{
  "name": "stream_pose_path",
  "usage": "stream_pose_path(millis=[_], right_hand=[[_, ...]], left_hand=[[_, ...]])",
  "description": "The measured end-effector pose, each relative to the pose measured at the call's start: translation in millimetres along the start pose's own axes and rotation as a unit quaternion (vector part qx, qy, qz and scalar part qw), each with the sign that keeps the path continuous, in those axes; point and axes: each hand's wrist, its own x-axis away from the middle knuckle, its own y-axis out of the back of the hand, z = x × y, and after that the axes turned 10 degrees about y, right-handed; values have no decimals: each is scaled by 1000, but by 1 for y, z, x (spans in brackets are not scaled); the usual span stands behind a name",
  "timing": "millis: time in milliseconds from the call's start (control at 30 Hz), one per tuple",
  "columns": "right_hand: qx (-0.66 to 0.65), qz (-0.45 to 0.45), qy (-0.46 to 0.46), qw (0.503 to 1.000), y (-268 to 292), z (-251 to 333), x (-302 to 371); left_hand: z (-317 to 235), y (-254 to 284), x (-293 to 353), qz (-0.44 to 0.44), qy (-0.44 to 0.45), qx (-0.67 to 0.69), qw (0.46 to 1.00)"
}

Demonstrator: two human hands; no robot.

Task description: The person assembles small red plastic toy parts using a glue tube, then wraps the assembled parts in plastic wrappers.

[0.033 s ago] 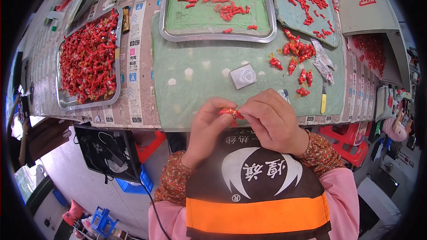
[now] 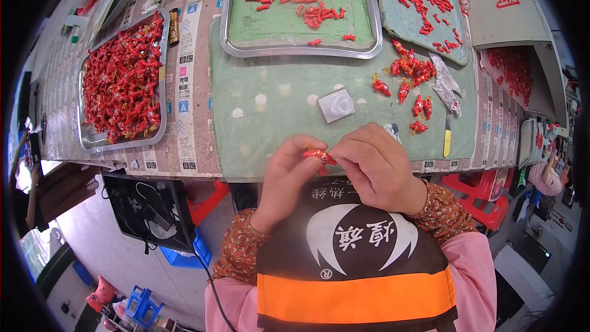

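Observation:
A small red plastic figurine [image 2: 319, 156] with yellow-gold bits sits in the fingertips of my left hand [image 2: 284, 178], thumb and fingers closed round it. My right hand [image 2: 380, 169] pinches at its right end; whether anything else lies between those fingertips is too small to tell. Both hands are above the front edge of the green table cover [image 2: 246, 141]. Just beyond them lies a small white square piece with a round raised middle [image 2: 337, 106]. More red figurines with gold bits [image 2: 413, 66] lie loosely grouped to the right.
A metal tray [image 2: 123, 80] heaped with red figurines stands left. Small red parts lie on a green-lined metal tray [image 2: 295, 52] and a green board [image 2: 393, 24] at the back. Right are a crumpled white packet [image 2: 446, 86], a yellow-handled tool [image 2: 447, 138] and an open box [image 2: 522, 43].

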Motion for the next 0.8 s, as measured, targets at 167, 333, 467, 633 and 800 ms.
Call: stream_pose_path(millis=[167,333,467,633,800], right_hand=[[-57,5,-46,997,2,1,-3],[-44,10,-61,997,1,4,0],[-27,-1,-44,999,-1,5,1],[-17,6,-35,999,-2,5,1],[-11,7,-13,1000,-2,2,2]], left_hand=[[2,0,-1,-2,22,21,1000],[0,-1,-1,8,57,37,998],[-6,-4,0,7,80,41,996],[-8,-2,-2,18,93,44,994],[-11,-3,-2,23,98,59,993]])
